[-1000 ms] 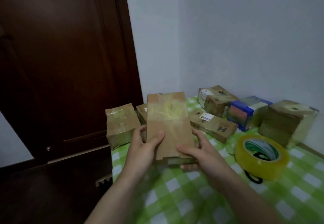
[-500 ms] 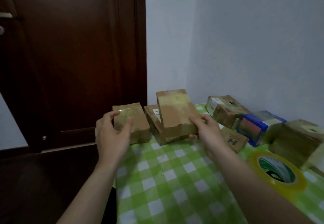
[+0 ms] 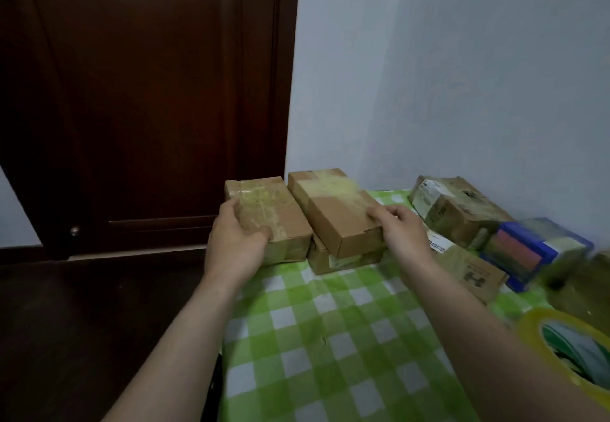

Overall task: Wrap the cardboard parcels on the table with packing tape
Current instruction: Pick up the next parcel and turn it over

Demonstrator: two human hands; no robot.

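A flat cardboard parcel [image 3: 333, 210] with a band of yellowish tape lies tilted on top of another parcel [image 3: 343, 260] at the table's far left. My right hand [image 3: 401, 235] holds its right edge, fingers curled over the top face. Just left of it sits a taped parcel [image 3: 272, 210], touching the stack. My left hand [image 3: 236, 245] grips that parcel's near left corner, thumb on top. A roll of yellow packing tape [image 3: 531, 329] lies at the lower right, partly cut off by the frame.
The table wears a green and white checked cloth [image 3: 330, 339]. More boxes line the wall on the right: a worn brown one [image 3: 458, 212], a blue one [image 3: 534, 250], one marked H [image 3: 472, 271]. A dark wooden door [image 3: 142, 108] stands left of the table.
The flat parcel went from both hands onto the lower parcel. My left hand let go of it, moved left and took hold of the taped parcel. The view shifted left.
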